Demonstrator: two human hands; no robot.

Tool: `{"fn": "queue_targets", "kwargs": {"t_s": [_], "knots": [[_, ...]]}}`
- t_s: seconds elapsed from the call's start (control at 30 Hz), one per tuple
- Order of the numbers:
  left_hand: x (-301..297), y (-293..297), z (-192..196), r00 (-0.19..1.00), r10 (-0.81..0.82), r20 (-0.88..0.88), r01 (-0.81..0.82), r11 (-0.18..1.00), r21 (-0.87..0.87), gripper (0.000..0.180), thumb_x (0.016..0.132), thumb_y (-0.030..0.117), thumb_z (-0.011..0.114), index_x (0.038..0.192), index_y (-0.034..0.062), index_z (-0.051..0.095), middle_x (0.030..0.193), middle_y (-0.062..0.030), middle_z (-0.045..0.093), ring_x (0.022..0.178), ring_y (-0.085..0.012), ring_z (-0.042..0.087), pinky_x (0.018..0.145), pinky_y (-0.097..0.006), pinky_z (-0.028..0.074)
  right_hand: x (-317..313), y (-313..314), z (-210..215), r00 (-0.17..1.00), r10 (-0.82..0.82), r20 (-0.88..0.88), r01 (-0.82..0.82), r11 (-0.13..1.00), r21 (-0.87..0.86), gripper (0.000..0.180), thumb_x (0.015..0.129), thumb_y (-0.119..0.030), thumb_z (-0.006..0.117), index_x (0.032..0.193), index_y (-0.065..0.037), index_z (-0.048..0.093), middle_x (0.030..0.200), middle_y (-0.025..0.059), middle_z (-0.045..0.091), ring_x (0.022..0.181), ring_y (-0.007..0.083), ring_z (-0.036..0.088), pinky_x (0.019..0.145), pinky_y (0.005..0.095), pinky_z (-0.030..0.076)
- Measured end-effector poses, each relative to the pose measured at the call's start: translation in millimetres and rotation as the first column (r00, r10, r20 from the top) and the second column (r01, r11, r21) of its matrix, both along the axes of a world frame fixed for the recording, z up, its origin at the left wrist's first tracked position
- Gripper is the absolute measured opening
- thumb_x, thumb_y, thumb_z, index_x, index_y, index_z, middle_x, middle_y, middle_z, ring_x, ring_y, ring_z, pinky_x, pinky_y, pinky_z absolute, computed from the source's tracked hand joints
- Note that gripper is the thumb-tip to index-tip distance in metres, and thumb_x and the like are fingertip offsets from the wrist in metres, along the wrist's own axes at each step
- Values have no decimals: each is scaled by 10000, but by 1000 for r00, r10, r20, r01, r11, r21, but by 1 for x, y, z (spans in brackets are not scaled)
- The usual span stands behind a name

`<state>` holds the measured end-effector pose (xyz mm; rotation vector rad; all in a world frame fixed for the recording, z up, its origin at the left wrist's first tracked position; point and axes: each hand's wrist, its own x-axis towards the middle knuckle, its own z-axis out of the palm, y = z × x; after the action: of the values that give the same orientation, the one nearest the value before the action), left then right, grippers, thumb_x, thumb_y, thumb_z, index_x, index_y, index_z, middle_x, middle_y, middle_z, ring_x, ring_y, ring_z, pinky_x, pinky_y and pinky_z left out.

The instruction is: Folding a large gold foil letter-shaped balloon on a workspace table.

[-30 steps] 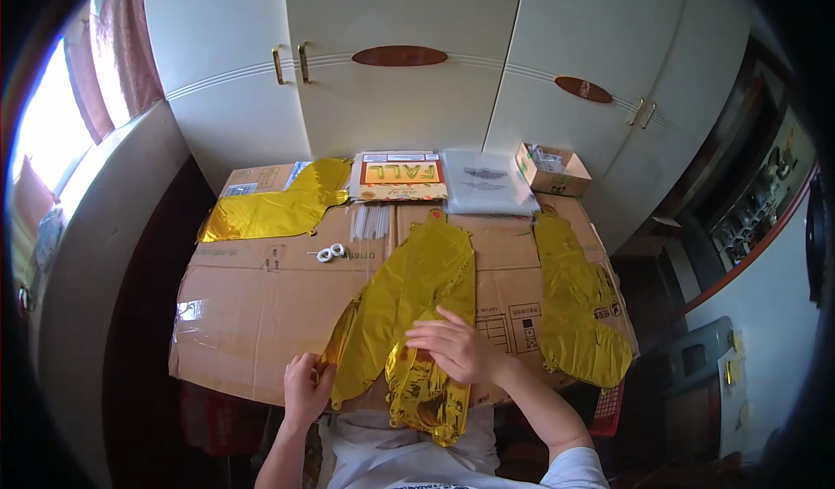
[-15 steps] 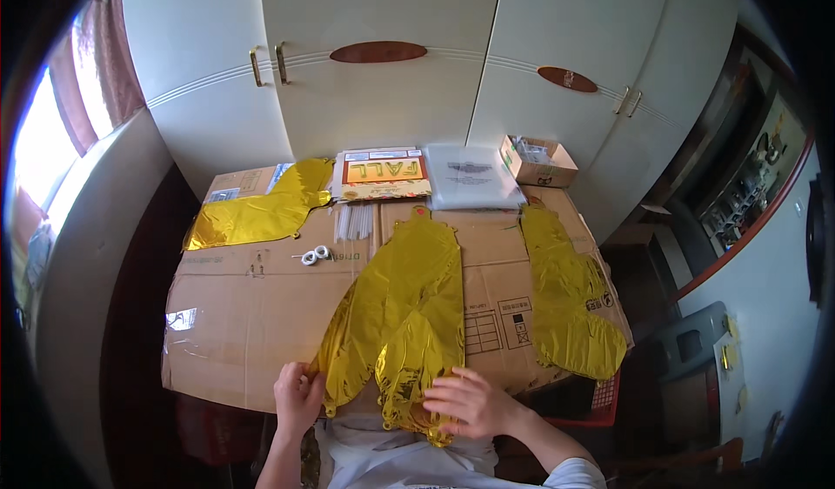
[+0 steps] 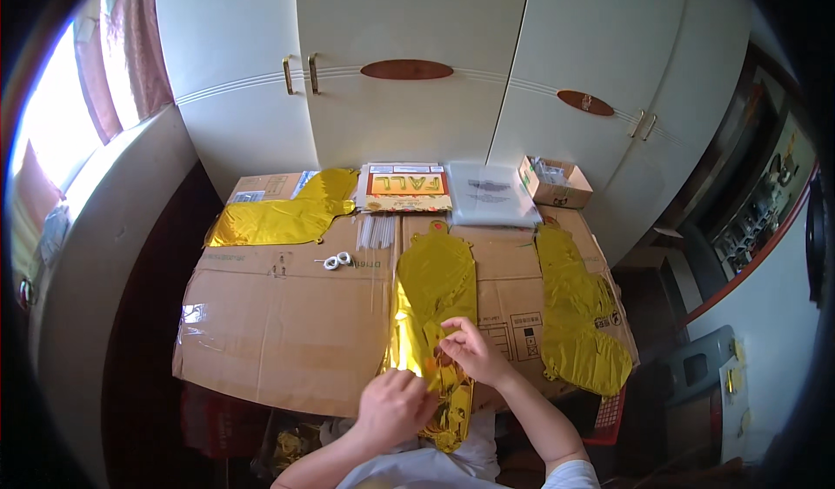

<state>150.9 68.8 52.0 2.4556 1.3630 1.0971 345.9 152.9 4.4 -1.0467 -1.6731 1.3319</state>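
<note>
Three gold foil balloons lie flat across the cardboard sheet (image 3: 278, 332) covering the table. Far left, the first deflated balloon (image 3: 274, 219) sprawls near the back edge, and just right of it sit two small white rings (image 3: 337, 261) with a bundle of clear straws (image 3: 377, 231) beside them. Centre stage: the left hand (image 3: 393, 406) is curled over the near end of the middle gold balloon (image 3: 435, 289), fingers pinching the crinkled foil at the table's front edge. The right hand (image 3: 470, 350) meets it there, fingertips closed on the same foil. Behind, an orange-and-yellow package (image 3: 406, 184) and a clear plastic packet (image 3: 491, 195) rest by the cupboards. Further right, a small open cardboard box (image 3: 555, 182), and the third gold balloon (image 3: 578, 315) lies untouched.
</note>
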Motion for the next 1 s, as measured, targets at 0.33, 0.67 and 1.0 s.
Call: {"fn": "queue_targets", "kwargs": {"t_s": [0.33, 0.67, 1.0], "knots": [[-1, 22, -20, 985, -155, -75, 147, 984, -102, 257, 819, 295, 706, 948, 95, 609, 904, -45, 603, 824, -244, 591, 727, -392, 458, 11, -2, -16, 938, -62, 342, 28, 994, 104, 360, 871, -196, 689, 1145, -82, 485, 686, 74, 592, 573, 166, 577, 540, 324, 443], [-55, 134, -58, 896, -159, -414, 107, 984, -145, 713, 934, 540, 500, 1476, 98, 363, 1523, -126, 367, 1438, -321, 280, 1153, -506, 225, 5, -18, -7, 810, -236, 536, 0, 915, 403, 125, 861, -246, 665, 932, -149, 698, 805, 44, 702, 743, 233, 675, 621, 355, 528], [-50, 139, -57, 811, -210, -546, 137, 975, -173, 845, 896, 644, 488, 1503, 84, 307, 1558, -173, 279, 1464, -319, 211, 1164, -540, 178, 10, -21, -12, 767, -335, 548, -19, 841, 541, 87, 834, -241, 690, 861, -164, 720, 813, -2, 708, 726, 213, 646, 642, 338, 530]]}}
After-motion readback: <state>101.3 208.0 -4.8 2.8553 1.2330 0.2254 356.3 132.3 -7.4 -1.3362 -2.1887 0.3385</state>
